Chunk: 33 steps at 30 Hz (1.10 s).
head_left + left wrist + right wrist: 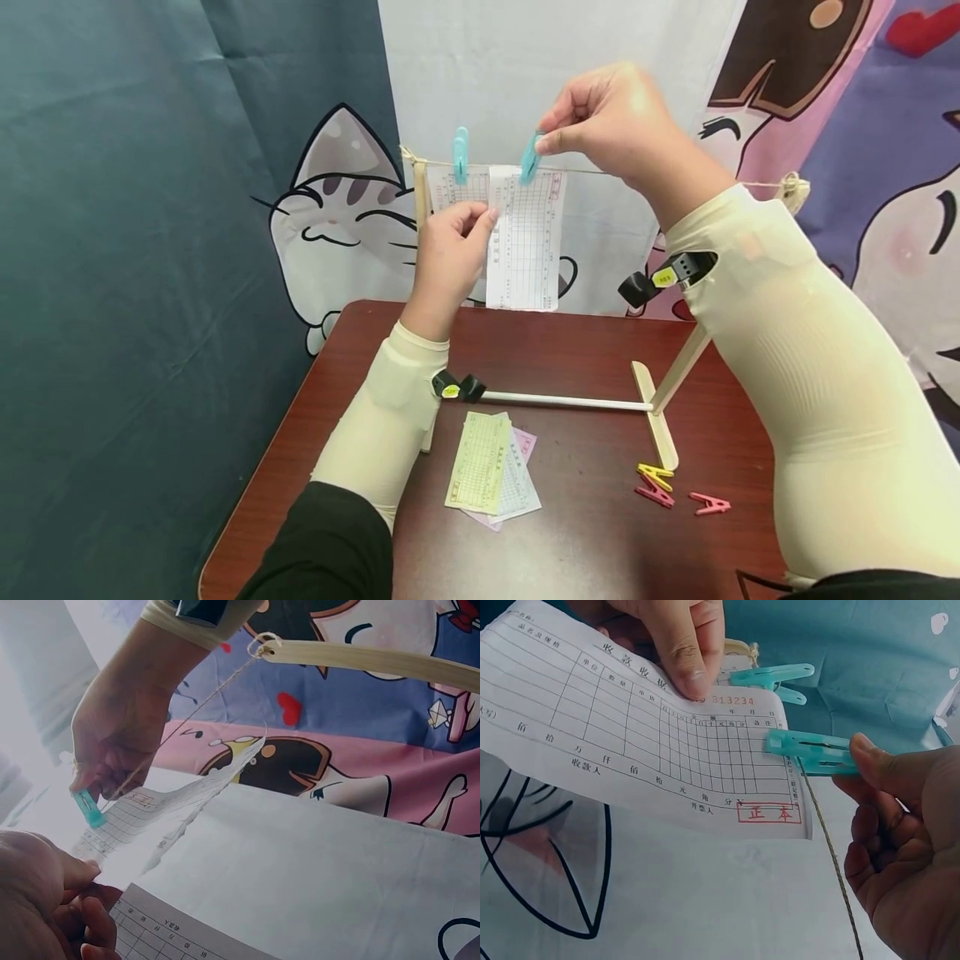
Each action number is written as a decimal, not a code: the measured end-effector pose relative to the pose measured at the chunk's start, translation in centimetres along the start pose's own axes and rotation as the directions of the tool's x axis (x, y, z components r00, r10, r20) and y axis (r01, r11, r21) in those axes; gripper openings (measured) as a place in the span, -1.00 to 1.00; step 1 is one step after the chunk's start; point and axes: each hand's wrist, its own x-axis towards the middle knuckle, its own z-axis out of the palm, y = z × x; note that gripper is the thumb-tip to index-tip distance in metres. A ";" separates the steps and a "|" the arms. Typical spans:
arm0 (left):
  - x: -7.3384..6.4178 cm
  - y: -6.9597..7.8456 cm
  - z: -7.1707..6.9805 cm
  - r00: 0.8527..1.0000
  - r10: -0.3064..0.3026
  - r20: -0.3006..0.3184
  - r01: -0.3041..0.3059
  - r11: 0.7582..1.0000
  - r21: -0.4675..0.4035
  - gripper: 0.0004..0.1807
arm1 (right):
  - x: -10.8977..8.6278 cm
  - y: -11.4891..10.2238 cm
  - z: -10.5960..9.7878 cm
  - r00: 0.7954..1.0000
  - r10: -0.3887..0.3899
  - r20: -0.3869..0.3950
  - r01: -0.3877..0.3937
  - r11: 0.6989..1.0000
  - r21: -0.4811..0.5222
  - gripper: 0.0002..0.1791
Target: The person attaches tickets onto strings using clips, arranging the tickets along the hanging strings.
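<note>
My right hand (618, 117) pinches a teal clothespin (810, 752) between thumb and finger; its jaws sit over the top edge of a white receipt slip (525, 242), at the string (585, 172). My left hand (453, 254) pinches the same slip near its left edge, with the thumb on the paper in the right wrist view. The slip hangs with its printed grid facing me and a red stamp at its upper right. To its left, a second teal clothespin (461, 156) holds another receipt slip (457, 187) on the string, partly hidden behind my left hand.
A wooden stand (678, 371) with a white crossbar (566, 402) carries the string. On the table (585, 533) lie a yellow slip (480, 462) over white and pink slips (525, 442). One yellow clothespin (655, 475) and two pink clothespins (708, 503) lie near the stand's right foot.
</note>
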 end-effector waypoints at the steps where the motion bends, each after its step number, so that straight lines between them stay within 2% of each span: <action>1: 0.0 0.0 0.0 1.000 -0.001 0.000 0.001 1.000 -0.002 -0.76 | 0.0 0.0 0.0 1.000 0.005 0.014 -0.005 1.000 -0.008 -0.79; 10: 0.0 -0.2 0.1 1.000 -0.004 0.002 0.004 1.000 0.007 -0.76 | 0.0 0.1 -0.1 0.990 0.017 0.143 -0.010 0.998 -0.054 -0.56; 18: -0.3 -0.4 0.1 1.000 0.004 0.011 -0.005 1.000 0.020 -0.76 | -0.5 0.4 -0.3 0.983 0.006 0.181 0.013 0.994 -0.105 -0.41; 21: -0.5 -0.4 0.1 1.000 0.004 0.007 -0.004 0.999 0.043 -0.75 | -0.8 0.7 -0.5 0.984 -0.013 0.180 0.038 0.990 -0.134 -0.40; 27: -0.8 -0.4 -0.1 1.000 -0.003 -0.009 0.004 0.997 0.073 -0.74 | -1.5 1.1 -1.0 0.987 -0.027 0.158 0.048 0.991 -0.126 -0.38; 30: -1.0 -0.5 -0.2 1.000 0.017 -0.020 -0.014 0.995 0.097 -0.75 | -2.1 1.2 -1.3 0.993 -0.046 0.106 0.062 0.987 -0.149 -0.40; 33: -1.4 -0.5 -0.4 0.998 0.049 -0.037 -0.044 0.991 0.124 -0.76 | -3.2 1.4 -1.9 0.996 -0.086 0.017 0.088 0.975 -0.203 -0.43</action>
